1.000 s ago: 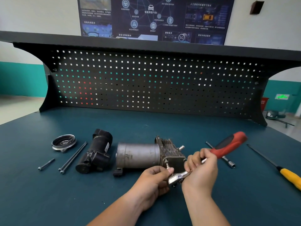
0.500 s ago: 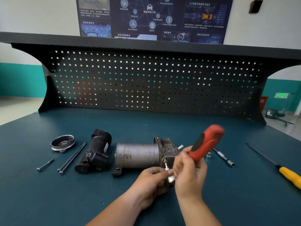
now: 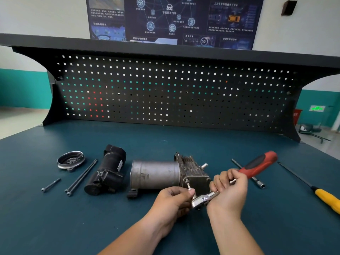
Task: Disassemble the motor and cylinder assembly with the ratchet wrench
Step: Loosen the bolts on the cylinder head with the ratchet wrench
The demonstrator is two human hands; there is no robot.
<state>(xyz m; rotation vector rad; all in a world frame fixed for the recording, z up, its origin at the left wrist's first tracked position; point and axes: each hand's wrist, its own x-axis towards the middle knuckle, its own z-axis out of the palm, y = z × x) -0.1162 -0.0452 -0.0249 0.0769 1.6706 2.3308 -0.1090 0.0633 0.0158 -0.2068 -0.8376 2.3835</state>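
I saw the workbench (image 3: 55, 227) with its dark teal top filling the lower view. The black pegboard (image 3: 165, 92) stood along its back edge, and a dark poster (image 3: 171, 19) hung on the wall above it. The motor and cylinder assembly (image 3: 156, 174) lay on its side near the middle of the bench, with the grey drum to the left and the finned block to the right. Just left of it, not touching as far as I could tell, lay a black housing (image 3: 108, 173), set at an angle.

The right hand (image 3: 230, 190) was curled tight round the metal shank of the ratchet wrench (image 3: 257, 165). The wrench's chrome head sat at the near corner of the finned block, and its red and black handle angled up and away to the right. The left hand (image 3: 173, 201) had its fingers curled in, with the thumb and forefinger pinching a small bolt (image 3: 188, 184) that stuck out of the block's near face, just beside the wrench head.

A yellow-handled screwdriver (image 3: 327, 198) lay well off to the right. A round metal cover (image 3: 70, 160) sat at the far left. Between the cover and the black housing lay two long bolts (image 3: 81, 177) side by side. A thin extension bar (image 3: 255, 181) lay under the wrench handle, and a short bolt (image 3: 51, 184) lay alone at the left.
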